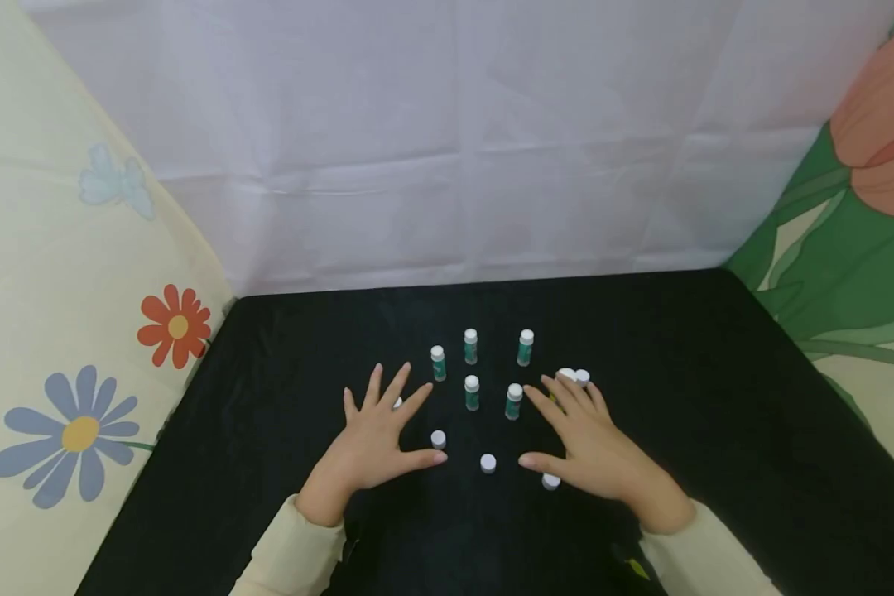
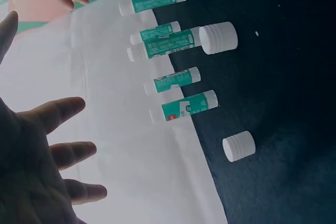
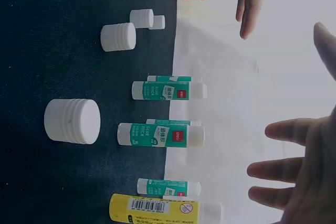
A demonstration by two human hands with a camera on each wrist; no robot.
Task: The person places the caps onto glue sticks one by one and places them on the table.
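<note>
Head view shows a person's left hand (image 1: 376, 439) and right hand (image 1: 588, 443) released, fingers spread above a black-covered table (image 1: 678, 339), five green-labelled white cylindrical glue sticks (image 1: 472, 395) upright between them, short of its far edge.

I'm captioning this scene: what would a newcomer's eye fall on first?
The spread left hand and right hand above the black table come first. Five green glue sticks stand upright between and beyond them. A bright yellow glue stick shows at the bottom of the right wrist view.
</note>
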